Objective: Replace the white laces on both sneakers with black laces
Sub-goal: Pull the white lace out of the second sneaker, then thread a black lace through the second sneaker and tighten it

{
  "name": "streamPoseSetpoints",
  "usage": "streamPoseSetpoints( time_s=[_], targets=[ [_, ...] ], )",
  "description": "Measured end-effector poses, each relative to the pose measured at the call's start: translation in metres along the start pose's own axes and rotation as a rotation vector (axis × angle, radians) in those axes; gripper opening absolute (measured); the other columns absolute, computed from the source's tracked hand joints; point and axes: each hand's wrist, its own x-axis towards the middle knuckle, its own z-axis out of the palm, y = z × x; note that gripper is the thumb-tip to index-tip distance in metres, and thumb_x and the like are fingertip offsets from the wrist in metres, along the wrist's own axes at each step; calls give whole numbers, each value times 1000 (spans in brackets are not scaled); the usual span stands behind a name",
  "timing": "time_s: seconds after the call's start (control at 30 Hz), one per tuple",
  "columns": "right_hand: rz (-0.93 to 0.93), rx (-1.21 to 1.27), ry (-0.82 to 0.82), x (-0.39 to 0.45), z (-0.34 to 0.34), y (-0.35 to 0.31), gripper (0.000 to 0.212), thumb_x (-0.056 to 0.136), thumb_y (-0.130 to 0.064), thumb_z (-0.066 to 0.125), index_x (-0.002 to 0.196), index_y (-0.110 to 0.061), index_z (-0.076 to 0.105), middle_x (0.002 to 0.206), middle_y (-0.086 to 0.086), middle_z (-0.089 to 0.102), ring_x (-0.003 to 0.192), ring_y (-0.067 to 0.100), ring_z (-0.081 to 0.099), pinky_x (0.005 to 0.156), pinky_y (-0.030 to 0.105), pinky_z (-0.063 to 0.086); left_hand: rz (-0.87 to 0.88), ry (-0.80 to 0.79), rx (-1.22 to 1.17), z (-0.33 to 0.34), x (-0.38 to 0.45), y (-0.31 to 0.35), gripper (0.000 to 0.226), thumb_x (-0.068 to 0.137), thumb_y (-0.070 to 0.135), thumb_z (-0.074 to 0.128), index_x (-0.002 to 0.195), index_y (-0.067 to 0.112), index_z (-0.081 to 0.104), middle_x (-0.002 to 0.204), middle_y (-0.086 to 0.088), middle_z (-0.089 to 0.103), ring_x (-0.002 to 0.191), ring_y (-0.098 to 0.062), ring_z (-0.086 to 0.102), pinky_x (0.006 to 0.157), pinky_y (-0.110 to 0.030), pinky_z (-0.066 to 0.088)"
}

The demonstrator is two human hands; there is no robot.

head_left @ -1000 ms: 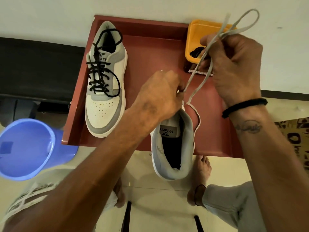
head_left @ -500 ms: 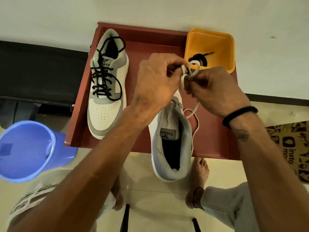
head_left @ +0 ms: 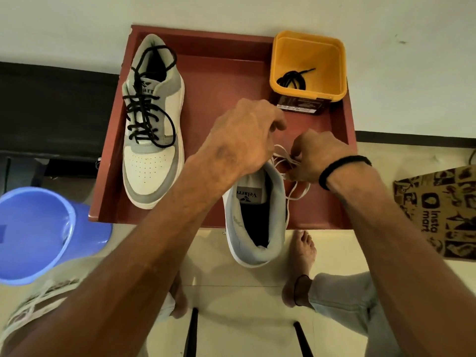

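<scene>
A grey-and-white sneaker with black laces (head_left: 152,119) lies on the left of the red table (head_left: 219,73), toe toward me. A second grey sneaker (head_left: 257,215) hangs over the table's near edge, heel toward me. My left hand (head_left: 242,140) covers its front and grips it. My right hand (head_left: 316,155) pinches the white lace (head_left: 296,186) beside the shoe; a loop of the lace hangs to the right. A coiled black lace (head_left: 293,79) lies in the yellow tub (head_left: 332,60) at the table's back right.
A blue plastic bucket (head_left: 38,233) stands on the floor at the left. A printed brown paper bag (head_left: 443,210) leans at the right. My bare feet (head_left: 301,256) rest under the table edge. A white wall rises behind the table.
My right hand came down from high near the yellow tub to beside the shoe, bringing the white lace with it. My left hand stayed on the shoe's front.
</scene>
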Motion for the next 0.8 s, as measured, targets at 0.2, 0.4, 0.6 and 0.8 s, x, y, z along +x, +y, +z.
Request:
streamPoseSetpoints(
  time_s=[0.2, 0.4, 0.6, 0.8],
  targets=[
    [-131, -25, 160, -4, 26, -7, 11, 99, -15, 60, 91, -13, 52, 91, 11, 49, 94, 40, 62, 70, 38, 43, -7, 114, -13, -1, 2, -3, 32, 100, 16, 60, 125, 31, 71, 122, 8, 72, 103, -11, 70, 91, -36, 60],
    [-169, -63, 249, -4, 44, -4, 13, 99, -13, 52, 89, -9, 60, 76, 9, 49, 72, 37, 53, 63, 36, 40, -54, 240, -26, -3, 11, -4, 25, 100, 25, 59, 120, 33, 72, 114, 7, 71, 93, -13, 70, 84, -38, 61],
    [-145, 212, 304, 8, 20, 7, 13, 86, -21, 79, 79, -13, 70, 83, 9, 72, 79, 30, 70, 66, 34, 55, -94, 180, -57, -5, 8, -7, 29, 99, 22, 59, 126, 28, 70, 118, 1, 72, 98, -17, 71, 88, -38, 61],
    [-308, 1260, 294, 3, -23, -3, 14, 82, -14, 86, 82, -8, 74, 86, 17, 77, 77, 30, 77, 71, 39, 63, -185, -250, -498, -15, 0, 4, 30, 96, 19, 61, 125, 17, 59, 101, -7, 76, 81, -20, 77, 81, -38, 64]
  ],
)
